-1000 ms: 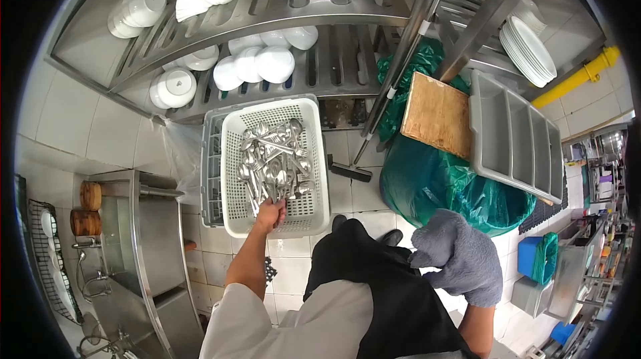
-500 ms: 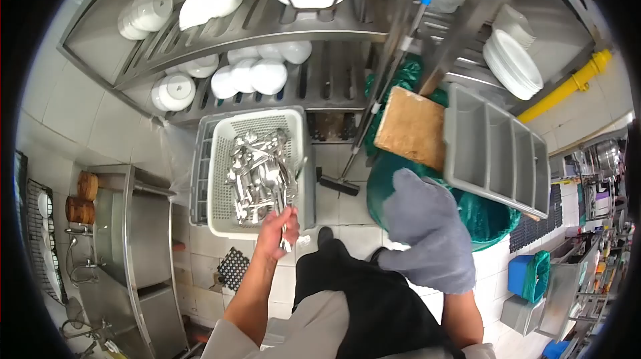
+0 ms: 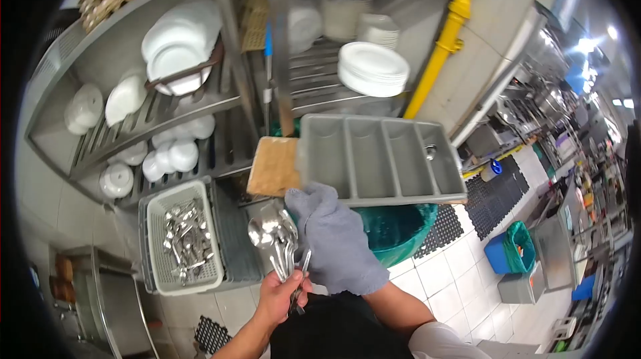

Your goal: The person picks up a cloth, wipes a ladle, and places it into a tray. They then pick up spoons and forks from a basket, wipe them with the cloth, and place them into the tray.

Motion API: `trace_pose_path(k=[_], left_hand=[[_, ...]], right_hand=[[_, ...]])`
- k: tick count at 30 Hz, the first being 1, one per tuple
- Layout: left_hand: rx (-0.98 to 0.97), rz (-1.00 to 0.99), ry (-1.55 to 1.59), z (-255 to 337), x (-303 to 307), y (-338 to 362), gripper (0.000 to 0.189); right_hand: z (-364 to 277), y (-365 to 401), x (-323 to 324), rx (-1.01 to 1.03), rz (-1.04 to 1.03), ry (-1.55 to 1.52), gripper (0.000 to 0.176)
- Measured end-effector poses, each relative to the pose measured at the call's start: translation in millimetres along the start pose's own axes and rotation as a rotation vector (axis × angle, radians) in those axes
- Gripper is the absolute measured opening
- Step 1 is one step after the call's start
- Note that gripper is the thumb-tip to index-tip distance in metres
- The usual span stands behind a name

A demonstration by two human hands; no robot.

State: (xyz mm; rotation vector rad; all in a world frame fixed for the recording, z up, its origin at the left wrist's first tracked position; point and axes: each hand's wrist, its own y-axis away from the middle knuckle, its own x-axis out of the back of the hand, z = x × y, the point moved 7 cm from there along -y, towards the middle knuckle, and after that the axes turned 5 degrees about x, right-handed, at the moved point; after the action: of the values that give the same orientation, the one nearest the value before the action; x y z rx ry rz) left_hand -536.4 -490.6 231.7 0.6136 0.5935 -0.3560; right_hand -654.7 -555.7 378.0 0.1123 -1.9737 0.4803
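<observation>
My left hand [image 3: 284, 297] is closed around the handles of a bunch of spoons [image 3: 272, 229], their bowls pointing up and away from me. A grey cloth [image 3: 337, 242] covers my right hand; its fingers are hidden beneath the fabric, and the cloth is beside the spoons. Just beyond the cloth is a grey cutlery tray [image 3: 354, 159] with long compartments. In its right-hand compartment lies a small shiny metal piece [image 3: 431, 152]. To the left, a pale perforated basket [image 3: 153, 252] holds a heap of mixed metal cutlery [image 3: 188, 237].
A wooden board [image 3: 274, 167] is at the tray's left end. Below the tray stands a bin lined with a green bag [image 3: 400, 232]. Steel shelves with stacked white plates [image 3: 374, 69] and bowls rise behind. A yellow pipe [image 3: 442, 45] runs up the wall.
My view has turned right, toward the cutlery tray. The left hand has lifted the spoons away from the basket and brought them close to the cloth-covered right hand.
</observation>
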Motion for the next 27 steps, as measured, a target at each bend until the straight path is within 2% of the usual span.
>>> trace_pose_path(k=[1,3,9,14,15,18,19,21,22,24,25,27], left_hand=[[-0.061,0.06,-0.12,-2,-4,-2,0.016],[-0.152,0.144,-0.297,-7,-14,-2,0.011],[-0.273,0.176,-0.357,-26,-58,-11,0.011],[-0.272,0.206,-0.319,-43,-88,-13,0.009],[-0.285,0.19,-0.349,-43,-94,-12,0.009],[-0.305,0.167,-0.396,-45,-103,-15,0.007],[-0.305,0.156,-0.411,-45,-104,-16,0.009],[-0.304,0.147,-0.438,-44,-106,-19,0.012],[-0.319,0.147,-0.424,-44,-108,-21,0.012],[-0.33,0.141,-0.419,-43,-108,-25,0.012],[-0.327,0.162,-0.425,-44,-106,-26,0.012],[-0.318,0.167,-0.439,-49,-107,-28,0.012]], right_hand=[[20,6,-7,-0.019,0.132,-0.126,0.058],[32,19,16,-0.023,0.122,-0.114,0.057],[68,43,27,-0.104,0.099,-0.173,0.045],[73,58,65,0.027,0.328,-0.173,0.041],[81,59,65,0.031,0.329,-0.181,0.041],[101,57,44,0.081,0.139,-0.132,0.04],[102,60,43,0.076,0.145,-0.141,0.04],[105,61,37,-0.108,0.045,-0.195,0.033],[101,63,36,-0.112,0.053,-0.203,0.033],[98,70,47,-0.147,0.311,-0.372,0.028],[102,70,49,-0.155,0.319,-0.372,0.028],[98,67,56,0.075,0.289,-0.469,0.025]])
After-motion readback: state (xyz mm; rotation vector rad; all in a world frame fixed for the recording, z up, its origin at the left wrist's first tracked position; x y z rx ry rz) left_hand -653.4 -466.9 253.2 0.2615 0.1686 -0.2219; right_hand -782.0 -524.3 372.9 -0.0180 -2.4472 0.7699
